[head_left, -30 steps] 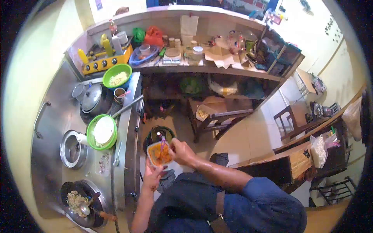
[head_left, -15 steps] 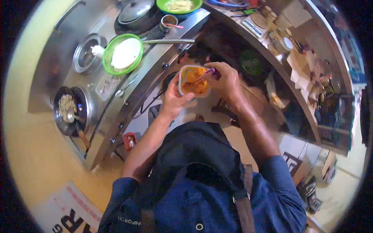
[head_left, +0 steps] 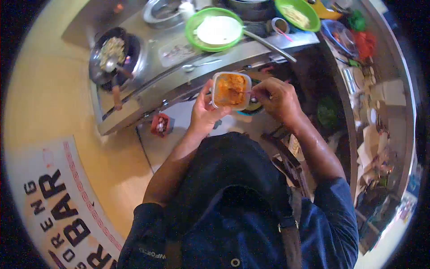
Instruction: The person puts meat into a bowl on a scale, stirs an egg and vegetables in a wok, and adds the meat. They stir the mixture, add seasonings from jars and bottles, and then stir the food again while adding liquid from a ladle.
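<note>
A square clear plastic container [head_left: 222, 99] with orange-red paste inside is held up in front of my chest. My left hand [head_left: 205, 110] grips it from the left and below, with the thumb on its near side. At its right edge my right hand [head_left: 278, 99] is closed on a thin purplish spoon [head_left: 247, 92], whose far end reaches into the paste. Further off to the left, a dark wok [head_left: 96, 74] holds pale chopped food and a ladle [head_left: 111, 65] with a wooden handle.
The steel counter [head_left: 148, 83] carries a green basket [head_left: 191, 31] with a white plate, a loose spoon [head_left: 189, 68], a cup [head_left: 280, 26] and a green bowl [head_left: 314, 22] of noodles. A red container [head_left: 156, 125] stands lower down. Right, a cluttered shelf [head_left: 365, 112].
The view has turned to the left, so the counter and wok appear shifted right and up. The container is still in my left hand, and my right hand has drawn slightly away from its middle.
</note>
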A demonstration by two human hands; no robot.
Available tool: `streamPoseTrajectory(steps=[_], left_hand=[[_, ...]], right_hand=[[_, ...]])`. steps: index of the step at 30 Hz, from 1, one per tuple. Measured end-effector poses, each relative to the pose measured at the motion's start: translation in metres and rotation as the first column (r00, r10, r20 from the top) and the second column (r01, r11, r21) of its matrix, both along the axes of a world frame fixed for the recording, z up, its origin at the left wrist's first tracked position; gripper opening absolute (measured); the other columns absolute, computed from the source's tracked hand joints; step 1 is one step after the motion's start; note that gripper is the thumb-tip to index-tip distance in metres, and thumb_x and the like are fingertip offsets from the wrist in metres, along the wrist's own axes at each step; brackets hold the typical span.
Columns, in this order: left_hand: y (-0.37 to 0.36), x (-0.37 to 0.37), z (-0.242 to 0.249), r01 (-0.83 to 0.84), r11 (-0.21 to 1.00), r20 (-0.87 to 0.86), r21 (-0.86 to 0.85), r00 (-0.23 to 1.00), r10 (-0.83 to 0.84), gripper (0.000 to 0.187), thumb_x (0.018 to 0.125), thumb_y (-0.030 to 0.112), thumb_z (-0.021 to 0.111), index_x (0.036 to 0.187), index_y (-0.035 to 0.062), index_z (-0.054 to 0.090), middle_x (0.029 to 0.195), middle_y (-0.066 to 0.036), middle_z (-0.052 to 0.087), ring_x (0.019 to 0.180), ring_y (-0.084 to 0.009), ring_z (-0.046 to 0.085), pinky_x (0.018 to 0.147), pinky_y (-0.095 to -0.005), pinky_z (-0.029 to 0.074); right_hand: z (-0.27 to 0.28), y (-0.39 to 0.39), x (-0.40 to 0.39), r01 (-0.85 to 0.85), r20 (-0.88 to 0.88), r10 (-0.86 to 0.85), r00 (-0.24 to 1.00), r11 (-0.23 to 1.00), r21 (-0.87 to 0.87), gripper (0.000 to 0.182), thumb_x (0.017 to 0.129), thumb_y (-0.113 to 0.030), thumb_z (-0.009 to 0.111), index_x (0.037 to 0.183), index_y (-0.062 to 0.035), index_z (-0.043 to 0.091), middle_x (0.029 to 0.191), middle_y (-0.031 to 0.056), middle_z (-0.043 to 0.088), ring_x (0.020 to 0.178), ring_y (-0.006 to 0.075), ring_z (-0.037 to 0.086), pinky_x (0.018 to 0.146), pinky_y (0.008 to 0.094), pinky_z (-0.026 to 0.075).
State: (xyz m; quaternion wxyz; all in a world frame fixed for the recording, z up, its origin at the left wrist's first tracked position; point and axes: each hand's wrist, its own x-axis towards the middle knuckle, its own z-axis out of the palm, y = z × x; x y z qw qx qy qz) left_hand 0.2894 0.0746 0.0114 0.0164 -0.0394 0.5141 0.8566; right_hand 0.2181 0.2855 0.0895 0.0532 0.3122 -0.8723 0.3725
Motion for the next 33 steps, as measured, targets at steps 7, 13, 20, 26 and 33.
streamPoseTrajectory(steps=[7,13,20,26,33], left_hand=[[-0.096,0.039,0.012,-0.191,0.982,-0.096,0.014,0.977,0.191,0.089,0.068,-0.003,0.072,0.138,0.0067,0.019,0.121,-0.012,0.047,0.111,-0.0211,0.049,0.092,-0.0368,0.043],[-0.166,0.059,0.009,-0.379,0.924,-0.083,-0.048,0.924,0.374,0.089,0.067,-0.001,0.074,0.138,0.0055,0.019,0.123,-0.011,0.045,0.114,-0.0218,0.046,0.095,-0.0364,0.041],[-0.221,0.047,0.022,-0.529,0.845,-0.236,-0.077,0.833,0.500,0.085,0.068,-0.003,0.071,0.136,0.0018,0.021,0.128,-0.012,0.042,0.117,-0.0224,0.045,0.097,-0.0370,0.039],[-0.272,0.018,0.026,-0.681,0.729,-0.080,-0.063,0.732,0.677,0.078,0.069,0.006,0.073,0.132,0.0004,0.028,0.121,-0.009,0.048,0.113,-0.0206,0.047,0.098,-0.0354,0.038],[-0.322,0.046,0.042,-0.853,0.505,-0.022,-0.134,0.512,0.858,0.061,0.077,0.020,0.069,0.125,0.0009,0.036,0.120,-0.008,0.049,0.108,-0.0182,0.050,0.091,-0.0292,0.043]], right_hand=[[-0.019,-0.131,0.014,0.109,0.582,0.074,0.810,0.956,-0.273,0.007,0.075,-0.008,0.069,0.077,-0.0032,0.065,0.072,0.0052,0.064,0.062,0.0106,0.058,0.056,0.0277,0.048],[-0.022,-0.216,0.025,0.038,0.576,0.234,0.783,0.906,-0.421,0.010,0.080,-0.007,0.065,0.081,0.0014,0.061,0.073,0.0058,0.064,0.055,0.0088,0.056,0.049,0.0224,0.046],[-0.026,-0.284,-0.017,0.260,0.828,0.335,0.449,0.838,-0.480,0.013,0.079,-0.007,0.066,0.083,0.0011,0.058,0.070,0.0072,0.060,0.054,0.0102,0.054,0.049,0.0246,0.047],[-0.012,-0.348,-0.109,0.132,0.776,0.512,0.369,0.798,-0.589,0.012,0.079,-0.011,0.065,0.081,-0.0010,0.058,0.067,0.0054,0.059,0.053,0.0112,0.053,0.051,0.0242,0.046],[-0.033,-0.555,-0.221,-0.554,0.091,0.600,0.795,0.778,-0.297,0.008,0.075,-0.008,0.064,0.080,-0.0031,0.061,0.069,0.0101,0.061,0.061,0.0213,0.059,0.057,0.0305,0.047]])
